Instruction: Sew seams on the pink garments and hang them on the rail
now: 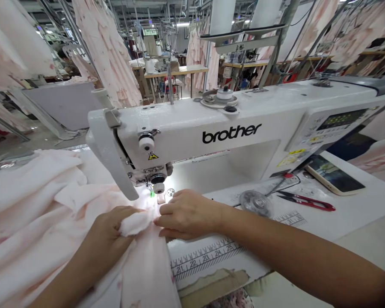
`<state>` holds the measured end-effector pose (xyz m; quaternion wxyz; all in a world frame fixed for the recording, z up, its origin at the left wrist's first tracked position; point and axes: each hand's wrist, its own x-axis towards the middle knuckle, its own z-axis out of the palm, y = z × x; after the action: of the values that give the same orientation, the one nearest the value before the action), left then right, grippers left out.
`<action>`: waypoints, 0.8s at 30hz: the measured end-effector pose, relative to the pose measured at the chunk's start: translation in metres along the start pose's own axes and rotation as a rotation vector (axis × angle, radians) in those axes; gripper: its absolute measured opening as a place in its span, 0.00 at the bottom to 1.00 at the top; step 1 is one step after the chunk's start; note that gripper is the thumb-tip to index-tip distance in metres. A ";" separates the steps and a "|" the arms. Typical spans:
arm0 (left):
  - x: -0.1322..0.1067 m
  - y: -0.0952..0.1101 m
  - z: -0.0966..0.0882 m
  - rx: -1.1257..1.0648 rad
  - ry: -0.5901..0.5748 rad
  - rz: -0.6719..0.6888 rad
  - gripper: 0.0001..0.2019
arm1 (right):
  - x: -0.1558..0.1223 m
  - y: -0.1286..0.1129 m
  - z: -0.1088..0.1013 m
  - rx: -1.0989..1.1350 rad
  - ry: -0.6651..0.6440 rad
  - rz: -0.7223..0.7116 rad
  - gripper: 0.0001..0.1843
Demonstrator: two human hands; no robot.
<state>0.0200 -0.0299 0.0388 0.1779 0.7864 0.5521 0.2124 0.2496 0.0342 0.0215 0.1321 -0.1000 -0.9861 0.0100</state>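
Observation:
Pale pink fabric (pixel 35 214) lies heaped on the left of the table and runs under the needle of a white Brother sewing machine (pixel 231 124). My left hand (pixel 111 229) is closed round a bunched fold of that fabric just in front of the presser foot (pixel 160 197). Beside it, my right hand (pixel 186 214) presses down on the cloth with fingers curled and pinched against the fold's edge. Both hands touch the fabric directly below the machine head.
Red-handled thread snips (pixel 308 201) and a phone (pixel 335 175) lie on the table to the right, near a bobbin (pixel 256 201). A printed ruler (pixel 208 256) runs along the table front. More pink garments hang behind, among other workstations.

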 end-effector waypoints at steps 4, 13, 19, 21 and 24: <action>0.000 0.000 0.002 0.066 -0.088 0.288 0.14 | -0.001 0.001 0.000 0.049 -0.045 -0.026 0.15; 0.000 0.002 -0.003 0.052 -0.240 0.275 0.15 | -0.001 0.002 -0.002 0.079 -0.052 -0.003 0.19; -0.002 -0.002 0.001 0.083 -0.227 0.359 0.16 | 0.000 0.001 -0.002 0.115 -0.005 0.116 0.14; -0.002 -0.005 0.004 0.076 -0.201 0.388 0.17 | 0.000 0.000 -0.001 0.127 -0.024 0.127 0.13; 0.003 -0.012 0.007 0.077 -0.145 0.425 0.20 | 0.003 0.000 0.000 0.116 -0.026 0.150 0.13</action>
<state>0.0155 -0.0233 0.0276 0.1381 0.9045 0.3674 0.1667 0.2470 0.0344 0.0220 0.1240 -0.1657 -0.9752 0.0783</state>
